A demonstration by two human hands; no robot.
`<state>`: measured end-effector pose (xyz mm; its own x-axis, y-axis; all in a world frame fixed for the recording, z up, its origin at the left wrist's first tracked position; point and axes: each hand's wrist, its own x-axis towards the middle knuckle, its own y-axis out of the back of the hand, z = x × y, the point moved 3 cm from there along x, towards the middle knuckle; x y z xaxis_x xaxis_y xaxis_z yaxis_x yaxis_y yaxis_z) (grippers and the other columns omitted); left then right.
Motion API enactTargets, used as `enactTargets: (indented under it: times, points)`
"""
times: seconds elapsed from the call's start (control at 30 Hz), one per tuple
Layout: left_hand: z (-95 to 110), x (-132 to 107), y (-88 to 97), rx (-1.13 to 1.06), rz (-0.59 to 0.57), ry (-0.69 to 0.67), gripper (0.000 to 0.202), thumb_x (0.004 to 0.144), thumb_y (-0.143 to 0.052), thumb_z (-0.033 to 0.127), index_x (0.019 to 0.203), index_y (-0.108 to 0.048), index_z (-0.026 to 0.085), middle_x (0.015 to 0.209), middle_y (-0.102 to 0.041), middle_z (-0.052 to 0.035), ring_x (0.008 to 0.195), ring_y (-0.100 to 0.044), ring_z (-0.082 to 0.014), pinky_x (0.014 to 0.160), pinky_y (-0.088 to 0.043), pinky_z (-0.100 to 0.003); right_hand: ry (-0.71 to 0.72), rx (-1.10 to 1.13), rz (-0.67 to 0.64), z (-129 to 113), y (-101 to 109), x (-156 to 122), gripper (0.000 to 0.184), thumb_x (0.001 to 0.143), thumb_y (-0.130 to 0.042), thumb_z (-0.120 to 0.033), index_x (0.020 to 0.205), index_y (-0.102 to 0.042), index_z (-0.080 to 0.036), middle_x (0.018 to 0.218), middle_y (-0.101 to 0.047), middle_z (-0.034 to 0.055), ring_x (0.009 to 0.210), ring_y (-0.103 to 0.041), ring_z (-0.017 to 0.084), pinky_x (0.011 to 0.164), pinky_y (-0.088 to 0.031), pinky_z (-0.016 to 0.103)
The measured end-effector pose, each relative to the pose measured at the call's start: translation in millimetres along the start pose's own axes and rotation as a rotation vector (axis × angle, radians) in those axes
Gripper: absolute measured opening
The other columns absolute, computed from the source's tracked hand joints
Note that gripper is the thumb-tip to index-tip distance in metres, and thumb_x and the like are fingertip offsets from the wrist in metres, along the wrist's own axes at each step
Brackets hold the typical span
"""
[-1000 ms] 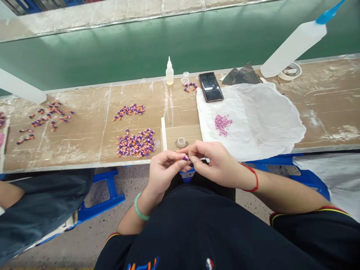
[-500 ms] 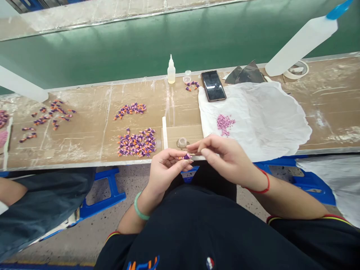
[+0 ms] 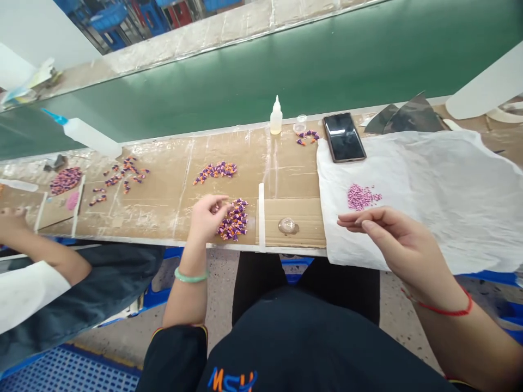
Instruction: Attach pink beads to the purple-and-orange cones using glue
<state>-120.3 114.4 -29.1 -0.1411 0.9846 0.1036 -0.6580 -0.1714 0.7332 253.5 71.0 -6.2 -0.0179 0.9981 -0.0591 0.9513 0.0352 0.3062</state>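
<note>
Bench; L grip by purple pcs; R open

Blue and orange letters, apparently "MSH", on the front of the person's black shirt

cardboard-covered bench with purple-orange cone pieces

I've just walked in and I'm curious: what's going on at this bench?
A person sits at a cardboard-covered bench. Their left hand reaches to a pile of small purple-and-orange pieces, while their right hand is over a white cloth, near pink granules. A co-worker's hand shows at far left.
</note>
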Motion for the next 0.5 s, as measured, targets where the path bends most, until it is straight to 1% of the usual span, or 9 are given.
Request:
enactTargets:
  times: [0.1,0.17,0.23,0.33,0.5]
  points:
    - [-33,38,22.3,0.153,0.204,0.201,0.020,0.082,-0.060,0.027,0.091,-0.073,0.015,0.085,-0.072,-0.0063,0.076,-0.062,-0.0182,0.077,-0.049,-0.030,-0.036,0.020,0.012,4,1,1,0.023,0.092,-0.062,-0.043,0.085,-0.068,-0.022,0.102,-0.077,0.0110,0.098,-0.074,0.028,0.087,-0.062,0.045]
    - [-48,61,28.7,0.189,0.211,0.251,0.017,0.080,-0.060,0.024,0.087,-0.071,0.014,0.082,-0.071,-0.0061,0.076,-0.062,-0.0191,0.078,-0.048,-0.031,-0.046,0.018,0.015,6,1,2,0.024,0.091,-0.062,-0.044,0.086,-0.069,-0.022,0.102,-0.077,0.0112,0.098,-0.073,0.028,0.088,-0.062,0.047]
    - [-57,78,29.4,0.208,0.187,0.261,0.011,0.075,-0.066,0.024,0.080,-0.069,0.015,0.079,-0.070,-0.0055,0.076,-0.061,-0.0205,0.079,-0.047,-0.032,-0.041,0.010,0.023,8,1,2,0.027,0.091,-0.062,-0.047,0.086,-0.069,-0.022,0.100,-0.077,0.0107,0.098,-0.073,0.029,0.089,-0.061,0.049]
    - [-60,91,24.7,0.217,0.158,0.253,0.008,0.070,-0.070,0.020,0.071,-0.064,0.016,0.077,-0.066,-0.0051,0.080,-0.060,-0.0221,0.082,-0.045,-0.034,-0.029,0.014,0.052,13,2,2,0.030,0.089,-0.061,-0.052,0.087,-0.068,-0.023,0.099,-0.077,0.0091,0.096,-0.074,0.029,0.088,-0.062,0.051]
    - [-48,90,18.7,0.131,0.161,0.199,0.013,0.076,-0.063,0.012,0.067,-0.055,0.017,0.077,-0.055,-0.0013,0.088,-0.051,-0.0180,0.091,-0.037,-0.031,-0.024,0.013,0.069,18,6,-1,0.029,0.089,-0.062,-0.050,0.088,-0.069,-0.023,0.098,-0.076,0.0080,0.096,-0.073,0.027,0.089,-0.062,0.049]
